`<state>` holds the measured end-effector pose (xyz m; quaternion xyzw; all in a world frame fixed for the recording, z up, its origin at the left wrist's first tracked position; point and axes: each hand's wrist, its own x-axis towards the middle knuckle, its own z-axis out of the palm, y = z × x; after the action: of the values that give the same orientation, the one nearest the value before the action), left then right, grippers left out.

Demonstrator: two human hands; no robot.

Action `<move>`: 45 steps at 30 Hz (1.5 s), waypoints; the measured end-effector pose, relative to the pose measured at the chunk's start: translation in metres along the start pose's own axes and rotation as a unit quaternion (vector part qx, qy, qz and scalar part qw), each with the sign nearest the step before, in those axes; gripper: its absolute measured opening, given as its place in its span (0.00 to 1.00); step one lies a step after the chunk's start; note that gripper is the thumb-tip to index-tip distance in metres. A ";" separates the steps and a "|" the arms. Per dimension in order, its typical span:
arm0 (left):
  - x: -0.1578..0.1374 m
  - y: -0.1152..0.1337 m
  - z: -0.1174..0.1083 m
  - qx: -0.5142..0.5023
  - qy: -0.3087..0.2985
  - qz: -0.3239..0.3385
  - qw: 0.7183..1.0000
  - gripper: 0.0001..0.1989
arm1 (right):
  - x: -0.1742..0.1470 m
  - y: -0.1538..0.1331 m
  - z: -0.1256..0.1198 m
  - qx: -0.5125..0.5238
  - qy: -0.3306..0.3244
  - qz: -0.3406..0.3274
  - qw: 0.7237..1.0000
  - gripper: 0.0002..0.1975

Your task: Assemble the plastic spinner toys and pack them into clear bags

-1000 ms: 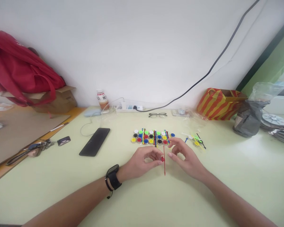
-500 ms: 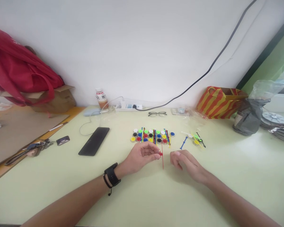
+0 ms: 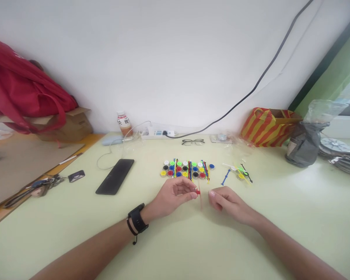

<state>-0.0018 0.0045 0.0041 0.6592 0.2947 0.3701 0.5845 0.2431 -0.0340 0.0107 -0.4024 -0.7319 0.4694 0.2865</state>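
Note:
My left hand (image 3: 175, 196) pinches a small red spinner with a thin arrow (image 3: 198, 192) between thumb and fingertips, above the table. Its long thin pointer stands across the hub and looks smeared by motion. Just to the right is my right hand (image 3: 227, 201), fingers curled in and thumb against the index finger, apart from the spinner; nothing shows in it. Beyond the left hand, round pieces with coloured centres (image 3: 195, 175) lie in rows with bundles of coloured arrows (image 3: 189, 170) between them. A blue arrow (image 3: 226, 177) and a loose pile of arrows and discs (image 3: 240, 175) lie past the right hand.
A black phone (image 3: 115, 177) and keys (image 3: 42, 184) lie at left. Eyeglasses (image 3: 193, 142), a power strip (image 3: 156, 135) and a drink bottle (image 3: 124, 124) line the wall. A striped bag (image 3: 270, 126) and grey bag (image 3: 305, 144) stand at right.
The spinner's pointer has gone from a clear red line to a faint blur. My right hand's fingers have curled in more. My left hand keeps its grip.

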 end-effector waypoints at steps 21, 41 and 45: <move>0.000 0.001 0.001 0.004 0.003 0.000 1.000 0.14 | -0.002 -0.001 0.007 0.036 0.095 -0.021 0.995 0.35; -0.001 0.002 0.003 0.032 -0.009 0.049 0.998 0.11 | 0.005 0.002 0.008 0.103 0.049 -0.007 0.993 0.19; -0.003 0.005 0.005 0.044 -0.022 0.052 0.997 0.11 | 0.007 0.003 0.009 0.090 0.041 -0.008 0.995 0.12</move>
<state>0.0006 -0.0012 0.0088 0.7067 0.2628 0.3724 0.5411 0.2330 -0.0315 0.0041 -0.3882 -0.6773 0.5143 0.3551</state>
